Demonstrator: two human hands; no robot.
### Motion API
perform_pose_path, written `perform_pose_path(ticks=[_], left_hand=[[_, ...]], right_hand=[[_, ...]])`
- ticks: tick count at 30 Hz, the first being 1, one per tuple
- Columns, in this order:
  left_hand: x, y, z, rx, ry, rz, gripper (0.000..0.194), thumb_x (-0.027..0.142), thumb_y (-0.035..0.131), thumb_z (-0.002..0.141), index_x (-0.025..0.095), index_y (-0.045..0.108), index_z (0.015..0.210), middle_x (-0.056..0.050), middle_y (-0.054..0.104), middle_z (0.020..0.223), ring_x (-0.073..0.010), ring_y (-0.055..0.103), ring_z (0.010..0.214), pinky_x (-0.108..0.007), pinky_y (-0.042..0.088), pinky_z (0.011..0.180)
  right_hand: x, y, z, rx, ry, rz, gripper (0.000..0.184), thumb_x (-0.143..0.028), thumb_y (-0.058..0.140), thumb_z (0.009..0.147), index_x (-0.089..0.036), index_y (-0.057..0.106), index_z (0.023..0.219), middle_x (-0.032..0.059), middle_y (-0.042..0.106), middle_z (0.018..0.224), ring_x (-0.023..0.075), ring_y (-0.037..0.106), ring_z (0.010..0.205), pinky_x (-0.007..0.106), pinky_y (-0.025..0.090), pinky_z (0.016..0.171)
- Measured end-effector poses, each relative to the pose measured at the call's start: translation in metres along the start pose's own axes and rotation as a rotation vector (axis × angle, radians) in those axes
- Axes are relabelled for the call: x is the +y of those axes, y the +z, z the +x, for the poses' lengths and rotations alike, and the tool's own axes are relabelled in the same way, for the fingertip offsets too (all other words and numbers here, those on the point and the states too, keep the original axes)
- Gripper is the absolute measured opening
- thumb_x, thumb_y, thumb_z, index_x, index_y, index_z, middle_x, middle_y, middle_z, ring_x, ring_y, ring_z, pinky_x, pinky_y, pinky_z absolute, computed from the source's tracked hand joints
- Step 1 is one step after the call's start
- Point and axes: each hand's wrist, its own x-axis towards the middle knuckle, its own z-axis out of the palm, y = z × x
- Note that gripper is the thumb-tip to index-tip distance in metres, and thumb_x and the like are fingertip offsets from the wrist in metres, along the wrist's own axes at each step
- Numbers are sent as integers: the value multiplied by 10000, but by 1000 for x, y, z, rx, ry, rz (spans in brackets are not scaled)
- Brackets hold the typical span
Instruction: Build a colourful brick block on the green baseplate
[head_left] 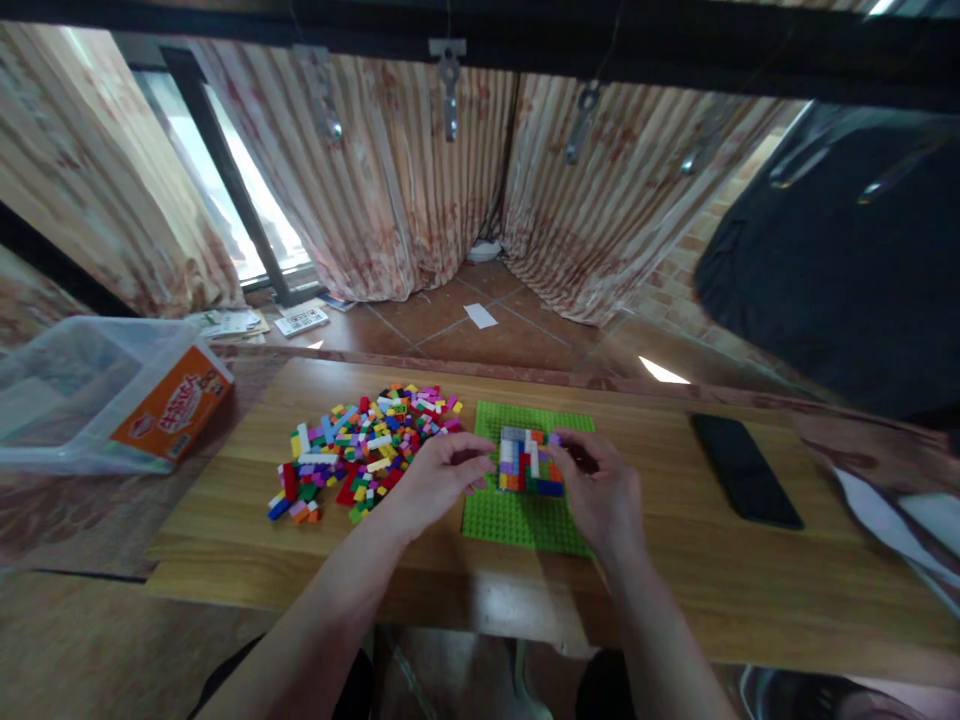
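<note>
A green baseplate (517,520) lies on the wooden table (675,570). On it stands a small multicoloured brick block (527,462). My left hand (435,475) rests at the block's left side, its fingers curled and touching it. From the right, my right hand (600,490) presses its curled fingers against the block. A pile of loose coloured bricks (360,448) lies just left of my left hand.
A black phone (745,468) lies on the table at the right. A clear plastic bin (67,390) and an orange box (172,405) sit at the left. Curtains hang behind, above a tiled floor. Dark fabric fills the upper right.
</note>
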Motion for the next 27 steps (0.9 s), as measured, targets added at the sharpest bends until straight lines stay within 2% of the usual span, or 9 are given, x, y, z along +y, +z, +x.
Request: perform_pose_path(ticks=[3, 6, 9, 14, 20, 23, 27], left_hand=[[-8, 12, 5, -38, 23, 12, 229, 223, 638, 739, 135, 686, 946, 21, 600, 634, -91, 512, 556, -220, 400, 562], [-14, 21, 8, -27, 16, 56, 339, 212, 613, 756, 116, 655, 1079, 22, 590, 628, -95, 499, 534, -218, 379, 532], [-15, 24, 10, -35, 16, 98, 389, 203, 590, 770, 118, 633, 1147, 19, 600, 634, -99, 495, 519, -220, 376, 522], [-14, 26, 12, -77, 39, 140, 322, 197, 562, 787, 150, 679, 1084, 22, 591, 616, -107, 483, 511, -225, 372, 515], [-22, 26, 16, -70, 100, 182, 433, 166, 550, 789, 98, 613, 1212, 15, 576, 614, -113, 489, 528, -226, 384, 522], [-29, 24, 20, -99, 167, 210, 448, 176, 543, 794, 106, 601, 1232, -13, 620, 683, -123, 522, 568, -226, 397, 532], [-31, 23, 20, -127, 197, 237, 431, 194, 533, 808, 104, 602, 1224, -37, 644, 736, -137, 554, 611, -233, 416, 554]], right_hand=[[22, -18, 8, 32, 62, -73, 304, -414, 631, 787, -170, 730, 940, 99, 726, 903, 221, 667, 787, 375, 542, 731], [27, -21, 8, -25, 48, -112, 306, -399, 610, 797, -171, 733, 960, 100, 726, 943, 228, 669, 813, 384, 537, 751], [20, -13, 4, -78, -12, -135, 288, -381, 593, 810, -170, 733, 947, 95, 717, 936, 216, 656, 794, 368, 530, 731], [11, 4, 1, -113, -76, -95, 261, -358, 599, 822, -196, 715, 992, 75, 709, 923, 201, 642, 801, 350, 525, 729], [7, 18, 3, -157, -237, -235, 197, -308, 567, 850, -214, 710, 948, 81, 705, 932, 235, 614, 906, 412, 488, 842], [6, 23, 3, -165, -308, -291, 187, -258, 542, 862, -212, 714, 917, 85, 694, 957, 244, 585, 952, 420, 472, 861], [6, 26, 4, -124, -311, -322, 173, -227, 551, 849, -189, 718, 868, 95, 678, 945, 244, 568, 941, 407, 467, 845]])
